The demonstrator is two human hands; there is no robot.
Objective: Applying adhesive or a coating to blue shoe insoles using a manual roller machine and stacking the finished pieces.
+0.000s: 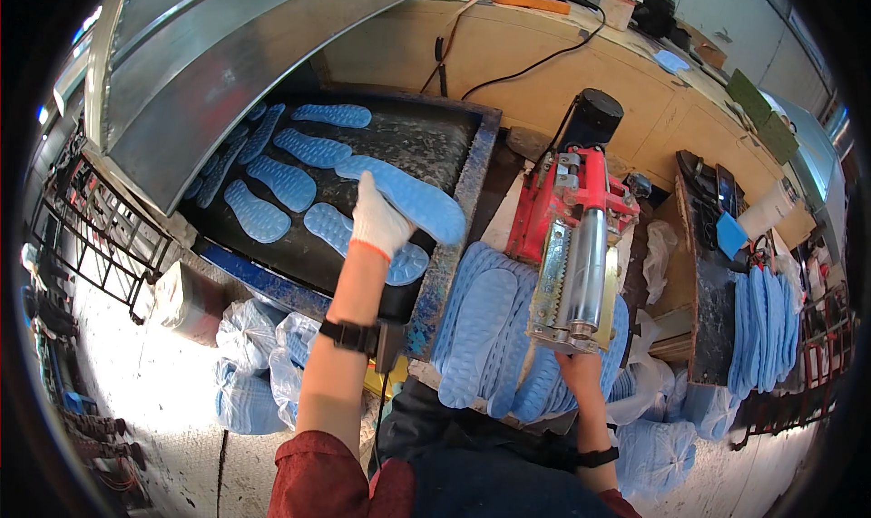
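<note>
My left hand (376, 217), in a white knit glove with an orange cuff, is closed on a blue bumpy insole (415, 199). It holds this insole above the right part of a black conveyor belt (417, 128). Beneath the hand another blue insole (328, 225) lies partly covered. My bare right hand (582, 373) is at the near end of a red machine (535, 214) with a shiny metal roller (590, 264). Its fingers are hidden under the machine's end, so what they hold does not show. Stacked blue insoles (478, 323) sit directly left of the roller.
Several insoles (259, 211) lie on the belt, some reaching under a sheet-metal hood (263, 51). A blue worn frame (454, 237) borders the belt. Bags of insoles (245, 391) stand on the floor. At right, more insoles (762, 327) hang over a dark side table (712, 309).
</note>
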